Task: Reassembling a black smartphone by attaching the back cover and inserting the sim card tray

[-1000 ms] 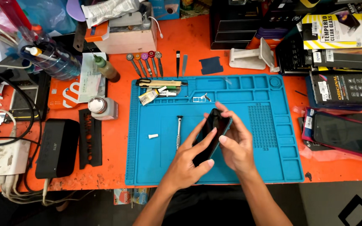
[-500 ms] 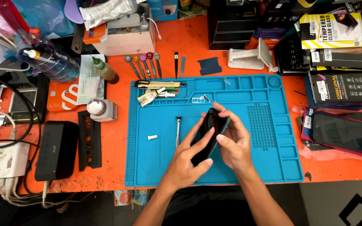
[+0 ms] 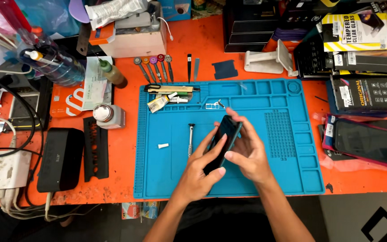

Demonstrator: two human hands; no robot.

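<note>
Hands, left hand and right hand, clamp a dark phone above the blue mat. Left lies a screwdriver; a white peg lies beyond it.

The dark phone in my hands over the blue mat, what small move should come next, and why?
Probably lower the dark phone flat onto the blue mat. Both hands, left and right, hold it tilted in the air, so neither is free for the small screwdriver lying just left of it.
</note>
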